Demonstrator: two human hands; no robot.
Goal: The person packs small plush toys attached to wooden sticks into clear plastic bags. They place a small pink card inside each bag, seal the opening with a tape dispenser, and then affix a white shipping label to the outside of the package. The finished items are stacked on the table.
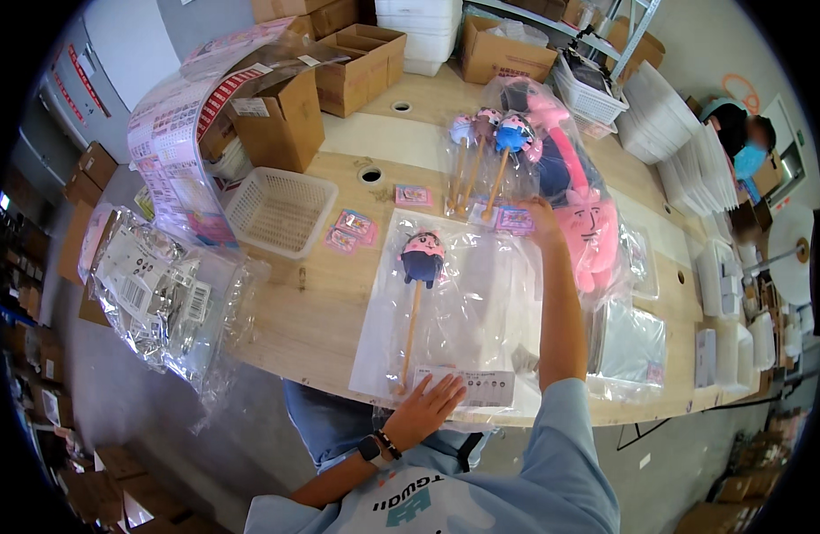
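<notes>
Here's the left hand (430, 408), palm down and fingers spread, its grip open, pressing on the printed white strip (488, 390) at the near end of a clear plastic bag (481, 311). And there's the plush-headed stick (422, 258), lying on the worktop (308, 311) at the left side of that bag, pink-and-navy head pointing away, wooden shaft running down toward the left hand. A white sheet (367, 334) spreads out underneath.

Over to the right hand (543, 219), stretched far forward, fingers at the edge of a purple-and-pink card (515, 220); whether its grip is closed on that card, I cannot tell from here. Just beyond it, a bunch of bagged plush-headed sticks (512, 135), a bright blue head among them, shafts angled toward the person. Just right of the forearm, a big pink plush toy (590, 227) in clear wrapping!

Left of the white sheet, small pink cards (352, 230) lie overlapping, with a single pink card (413, 195) farther up. Beside them sits a white perforated basket (288, 212), and flat clear bags (628, 343) lie stacked at right.
</notes>
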